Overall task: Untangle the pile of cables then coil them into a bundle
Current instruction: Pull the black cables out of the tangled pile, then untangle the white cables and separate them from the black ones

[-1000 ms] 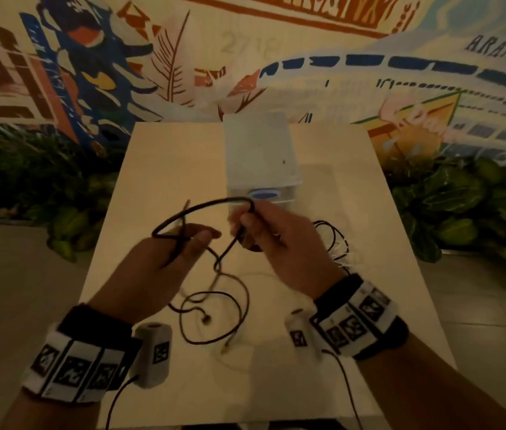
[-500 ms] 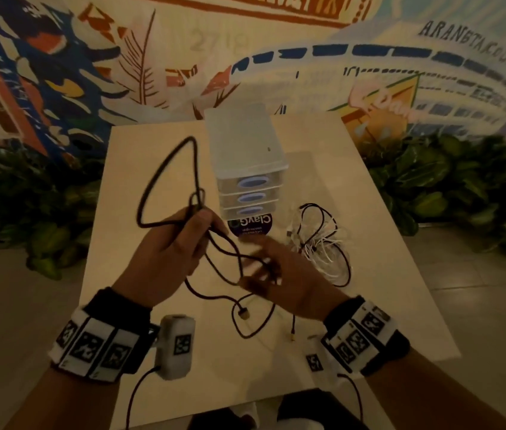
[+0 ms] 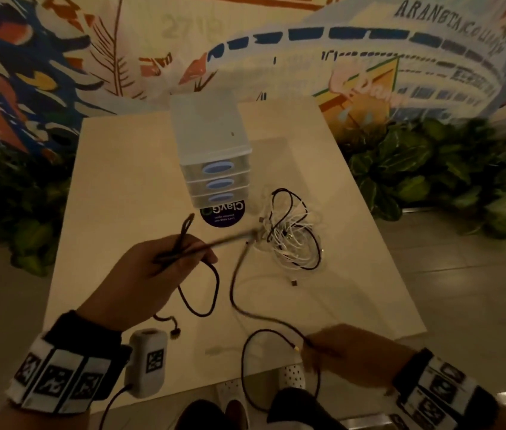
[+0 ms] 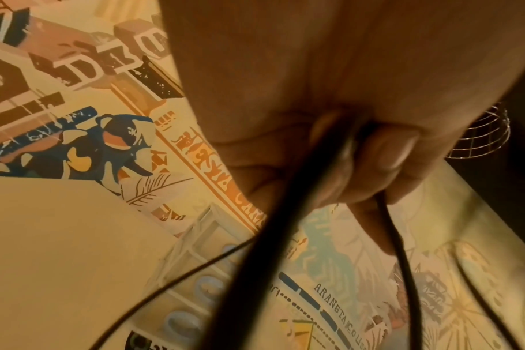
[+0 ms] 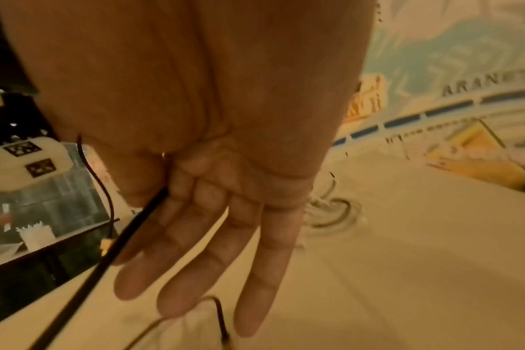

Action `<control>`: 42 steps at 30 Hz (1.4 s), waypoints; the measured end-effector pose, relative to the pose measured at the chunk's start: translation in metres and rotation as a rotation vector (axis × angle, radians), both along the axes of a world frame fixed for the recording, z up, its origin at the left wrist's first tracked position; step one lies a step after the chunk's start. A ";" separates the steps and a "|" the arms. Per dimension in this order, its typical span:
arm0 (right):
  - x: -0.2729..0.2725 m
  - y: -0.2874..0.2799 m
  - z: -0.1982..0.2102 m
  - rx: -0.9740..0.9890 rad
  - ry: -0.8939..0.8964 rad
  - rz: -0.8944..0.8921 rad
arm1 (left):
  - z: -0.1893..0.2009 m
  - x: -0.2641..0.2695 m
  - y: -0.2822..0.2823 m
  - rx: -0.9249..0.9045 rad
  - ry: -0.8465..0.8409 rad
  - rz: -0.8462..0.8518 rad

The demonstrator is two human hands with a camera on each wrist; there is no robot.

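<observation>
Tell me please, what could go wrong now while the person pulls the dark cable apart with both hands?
The dark cable runs blurred close by the cable pile; pulling could drag the pile or tighten a knot. The right hand holds it only between thumb and forefinger, so it may slip. A loop hangs past the table edge and could catch.

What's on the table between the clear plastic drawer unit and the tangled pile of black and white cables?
In the head view, only bare table separates the clear plastic drawer unit from the tangled pile of black and white cables; the round dark sticker sits by the unit's front.
</observation>
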State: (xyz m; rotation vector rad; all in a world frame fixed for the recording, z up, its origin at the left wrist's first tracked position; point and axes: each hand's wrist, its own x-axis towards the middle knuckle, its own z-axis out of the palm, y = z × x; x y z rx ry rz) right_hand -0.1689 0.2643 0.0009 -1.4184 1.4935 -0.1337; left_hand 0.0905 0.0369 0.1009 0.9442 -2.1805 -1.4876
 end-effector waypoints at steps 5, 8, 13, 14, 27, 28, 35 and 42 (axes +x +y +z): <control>-0.026 0.051 -0.041 0.205 0.244 0.027 | -0.002 -0.001 0.010 -0.199 -0.154 -0.081; -0.038 0.073 -0.057 0.349 0.320 -0.020 | 0.004 -0.002 0.011 -0.296 -0.235 -0.041; -0.032 0.080 -0.064 0.390 0.366 -0.008 | 0.013 0.000 0.012 -0.455 -0.386 -0.073; -0.030 0.077 -0.062 0.374 0.381 0.034 | 0.015 0.000 0.013 -0.468 -0.401 -0.088; 0.050 -0.079 0.096 -0.351 0.040 -0.167 | 0.003 -0.051 0.041 -0.781 -0.656 -0.163; 0.052 -0.082 0.093 -0.331 0.046 -0.166 | 0.002 -0.049 0.038 -0.762 -0.659 -0.163; 0.031 -0.065 0.056 -0.207 0.082 -0.299 | 0.013 -0.041 0.026 -0.614 -0.533 -0.224; -0.011 -0.067 0.090 -0.768 0.101 -0.242 | 0.031 -0.054 0.042 -0.784 -0.334 -0.434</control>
